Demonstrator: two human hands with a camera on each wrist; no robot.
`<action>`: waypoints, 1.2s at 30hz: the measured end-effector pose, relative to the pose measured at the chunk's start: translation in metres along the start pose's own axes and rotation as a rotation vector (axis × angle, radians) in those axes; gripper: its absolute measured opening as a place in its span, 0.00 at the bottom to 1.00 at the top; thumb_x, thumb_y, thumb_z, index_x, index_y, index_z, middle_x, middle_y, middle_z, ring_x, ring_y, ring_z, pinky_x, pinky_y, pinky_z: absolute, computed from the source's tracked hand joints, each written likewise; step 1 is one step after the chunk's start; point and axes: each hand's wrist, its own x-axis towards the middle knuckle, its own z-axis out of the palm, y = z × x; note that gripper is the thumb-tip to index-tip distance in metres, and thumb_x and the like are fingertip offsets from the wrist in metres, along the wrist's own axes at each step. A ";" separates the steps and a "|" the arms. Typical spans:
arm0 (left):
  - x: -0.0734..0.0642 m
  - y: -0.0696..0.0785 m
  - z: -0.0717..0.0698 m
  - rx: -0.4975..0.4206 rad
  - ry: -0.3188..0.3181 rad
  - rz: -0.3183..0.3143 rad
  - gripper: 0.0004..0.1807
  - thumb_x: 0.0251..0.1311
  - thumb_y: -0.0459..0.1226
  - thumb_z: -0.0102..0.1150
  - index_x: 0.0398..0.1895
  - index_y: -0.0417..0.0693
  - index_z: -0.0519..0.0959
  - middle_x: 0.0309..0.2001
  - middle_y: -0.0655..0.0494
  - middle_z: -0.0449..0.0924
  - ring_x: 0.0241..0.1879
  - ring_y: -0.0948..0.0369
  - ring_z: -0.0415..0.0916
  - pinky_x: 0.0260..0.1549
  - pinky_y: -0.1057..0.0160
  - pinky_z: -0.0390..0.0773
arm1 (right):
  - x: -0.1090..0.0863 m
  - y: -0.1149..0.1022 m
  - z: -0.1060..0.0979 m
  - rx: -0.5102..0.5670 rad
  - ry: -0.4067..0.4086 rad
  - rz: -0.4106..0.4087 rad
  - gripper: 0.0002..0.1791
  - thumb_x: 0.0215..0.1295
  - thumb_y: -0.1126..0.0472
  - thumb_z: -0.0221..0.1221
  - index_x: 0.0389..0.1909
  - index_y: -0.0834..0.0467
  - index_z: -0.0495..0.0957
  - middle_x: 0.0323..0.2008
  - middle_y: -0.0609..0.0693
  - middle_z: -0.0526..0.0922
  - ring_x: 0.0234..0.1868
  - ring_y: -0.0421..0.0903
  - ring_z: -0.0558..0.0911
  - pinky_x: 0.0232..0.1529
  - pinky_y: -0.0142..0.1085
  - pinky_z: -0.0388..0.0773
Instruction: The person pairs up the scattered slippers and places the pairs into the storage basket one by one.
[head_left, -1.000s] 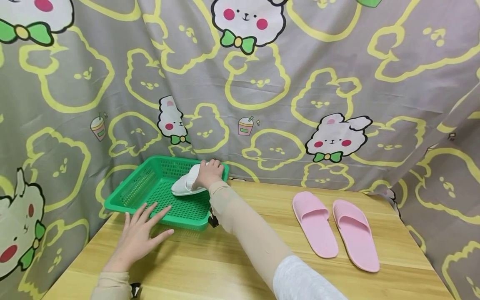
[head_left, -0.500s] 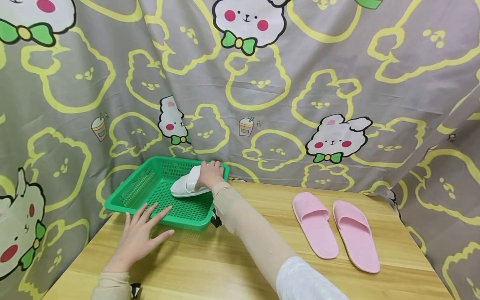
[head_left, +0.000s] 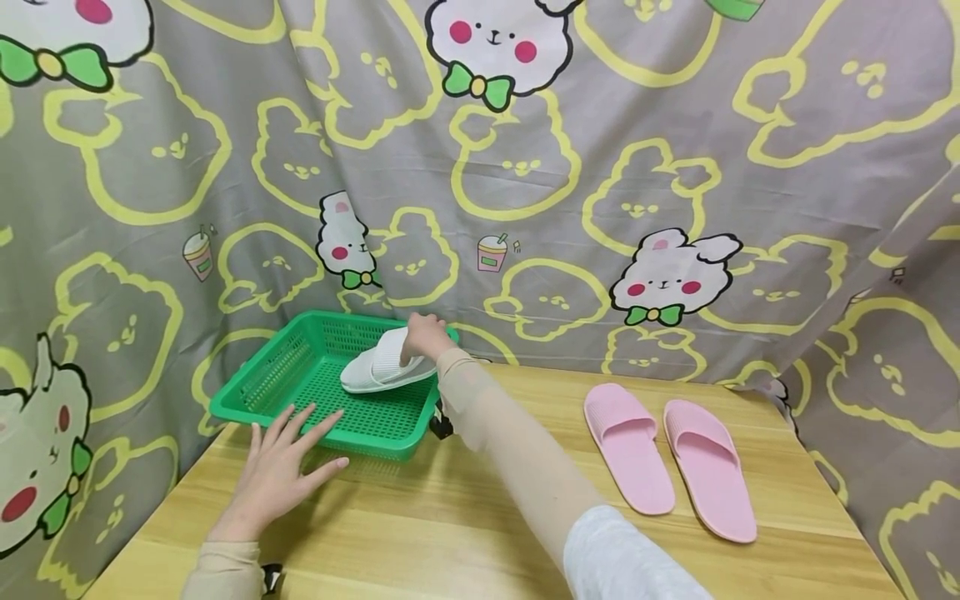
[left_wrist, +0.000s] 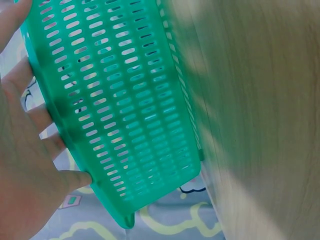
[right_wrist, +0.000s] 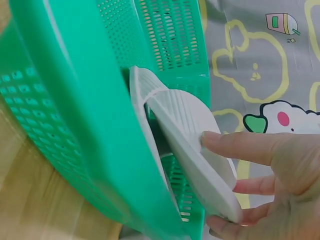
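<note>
A green perforated basket [head_left: 375,446] stands at the left back of the wooden table. White slippers lie in it; the front slipper [head_left: 362,375] points its toe left, and its heel rises toward the right rim. My right hand [head_left: 426,337] is at that heel. In the right wrist view, the right thumb [right_wrist: 235,146] lies against the white slipper [right_wrist: 197,160], with the other fingers at its far edge. Part of a second white slipper [right_wrist: 142,102] shows behind it. My left hand [head_left: 272,479] has its fingers spread at the basket's front rim [left_wrist: 70,147].
Two pink slippers, one on the left [head_left: 633,454] and one on the right [head_left: 712,475], lie side by side at the table's right. A grey patterned curtain [head_left: 525,192] hangs close behind the table [head_left: 420,533] and along both sides.
My right hand has shifted slightly to the right along the white slipper, showing more of it. The left hand, basket and pink slippers have stayed put.
</note>
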 end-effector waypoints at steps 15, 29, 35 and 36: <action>-0.002 0.000 0.000 -0.006 0.003 0.004 0.38 0.46 0.64 0.54 0.64 0.79 0.55 0.66 0.48 0.57 0.68 0.43 0.44 0.57 0.29 0.30 | 0.005 0.000 -0.012 0.146 0.002 -0.012 0.23 0.45 0.53 0.67 0.41 0.56 0.72 0.45 0.53 0.74 0.47 0.52 0.71 0.44 0.42 0.74; -0.003 -0.001 0.001 -0.004 -0.015 -0.005 0.38 0.46 0.65 0.53 0.64 0.79 0.54 0.67 0.48 0.55 0.68 0.43 0.43 0.57 0.29 0.29 | 0.011 -0.003 -0.006 0.910 -0.071 0.081 0.36 0.56 0.52 0.58 0.64 0.58 0.59 0.66 0.53 0.59 0.67 0.53 0.59 0.65 0.45 0.59; -0.002 -0.001 -0.001 -0.004 -0.001 -0.004 0.38 0.46 0.65 0.53 0.64 0.80 0.54 0.67 0.48 0.56 0.68 0.42 0.44 0.56 0.28 0.30 | 0.016 -0.003 -0.004 1.089 -0.080 0.162 0.34 0.58 0.50 0.57 0.64 0.55 0.59 0.68 0.52 0.55 0.69 0.52 0.54 0.67 0.46 0.54; -0.002 -0.001 -0.001 -0.003 0.001 -0.003 0.38 0.46 0.65 0.53 0.64 0.80 0.54 0.67 0.48 0.56 0.67 0.42 0.44 0.56 0.28 0.31 | 0.017 -0.003 -0.003 1.115 -0.072 0.169 0.33 0.58 0.50 0.57 0.64 0.55 0.60 0.68 0.51 0.56 0.69 0.52 0.54 0.67 0.46 0.53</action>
